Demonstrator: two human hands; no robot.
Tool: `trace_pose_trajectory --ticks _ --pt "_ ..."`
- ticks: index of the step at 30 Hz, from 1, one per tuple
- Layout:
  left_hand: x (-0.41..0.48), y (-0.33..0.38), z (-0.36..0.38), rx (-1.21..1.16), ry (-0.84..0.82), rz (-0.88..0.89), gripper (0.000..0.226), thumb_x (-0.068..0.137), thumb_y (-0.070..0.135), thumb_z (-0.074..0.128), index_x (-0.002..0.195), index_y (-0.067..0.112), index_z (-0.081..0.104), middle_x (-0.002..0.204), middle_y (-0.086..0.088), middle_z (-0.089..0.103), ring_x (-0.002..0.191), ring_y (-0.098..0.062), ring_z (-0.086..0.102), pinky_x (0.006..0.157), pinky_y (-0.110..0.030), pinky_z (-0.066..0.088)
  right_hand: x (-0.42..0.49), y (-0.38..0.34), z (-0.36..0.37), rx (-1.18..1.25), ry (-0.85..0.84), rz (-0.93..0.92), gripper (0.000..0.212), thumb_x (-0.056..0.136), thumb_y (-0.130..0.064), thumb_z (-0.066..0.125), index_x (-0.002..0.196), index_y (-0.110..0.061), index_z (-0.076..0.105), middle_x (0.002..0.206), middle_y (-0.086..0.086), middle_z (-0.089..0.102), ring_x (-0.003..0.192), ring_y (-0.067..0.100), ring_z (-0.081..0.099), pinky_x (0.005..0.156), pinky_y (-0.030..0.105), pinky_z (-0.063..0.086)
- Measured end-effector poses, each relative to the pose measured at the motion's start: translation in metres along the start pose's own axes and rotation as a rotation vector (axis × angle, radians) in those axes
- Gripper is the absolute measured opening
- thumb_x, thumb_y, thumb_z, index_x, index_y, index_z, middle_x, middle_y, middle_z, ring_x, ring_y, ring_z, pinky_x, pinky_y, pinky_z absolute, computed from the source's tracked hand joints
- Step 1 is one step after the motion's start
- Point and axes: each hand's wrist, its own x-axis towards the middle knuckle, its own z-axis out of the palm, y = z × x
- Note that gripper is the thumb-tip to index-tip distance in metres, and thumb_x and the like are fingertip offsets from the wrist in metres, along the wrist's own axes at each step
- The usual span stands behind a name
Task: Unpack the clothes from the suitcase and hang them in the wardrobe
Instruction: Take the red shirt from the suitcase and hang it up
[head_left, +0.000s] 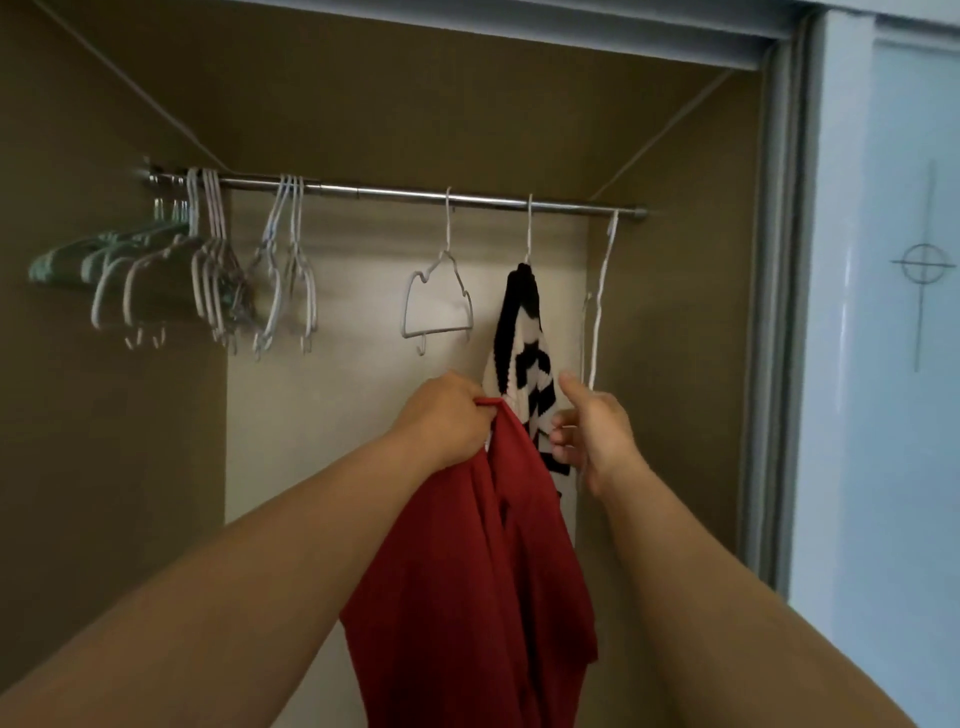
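Below, red garment (467, 597) cut off

Single view, head-worn, wide-angle. The lens sits behind and above the forearms (260, 571), which run in from the two lower corners and meet near frame centre. It faces straight into the open wardrobe (130, 415), about level: the underside of the wardrobe's top shows high above the hands. Left hand (447, 415) and right hand (597, 436) are at arm's reach from the lens. The rail (395, 193) crosses above both hands, beyond them. The sliding door (883, 467) fills the edge to the right of the right hand. Straight lines bow toward the frame edges.
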Motion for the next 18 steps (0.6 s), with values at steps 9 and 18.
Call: trace_pose_trajectory --ticks 9,18 --pt "-0.059 -0.001 -0.002 0.060 0.019 -0.139 0.019 0.087 0.014 0.054 0.087 0.004 0.071 0.093 -0.011 0.069 0.082 -0.022 0.058 0.069 -0.023 0.043 -0.065 0.014 -0.019 -0.020 -0.081 0.046 0.016 0.095 -0.019 0.052 0.081 -0.014 0.047 0.062 0.002 0.048 0.052 0.013 0.046 0.053 0.029 0.045" --pt "-0.147 0.005 0.014 0.094 0.008 -0.413 0.023 0.089 0.020 0.055 0.089 0.004 0.072 0.091 -0.010 0.069 0.089 -0.022 0.060 0.066 -0.021 0.039 -0.117 0.038 -0.050 -0.309 -0.206 0.149 0.017 0.087 0.000 0.050 0.095 -0.015 0.050 0.070 0.005 0.052 0.051 0.014 0.046 0.035 0.019 0.038"
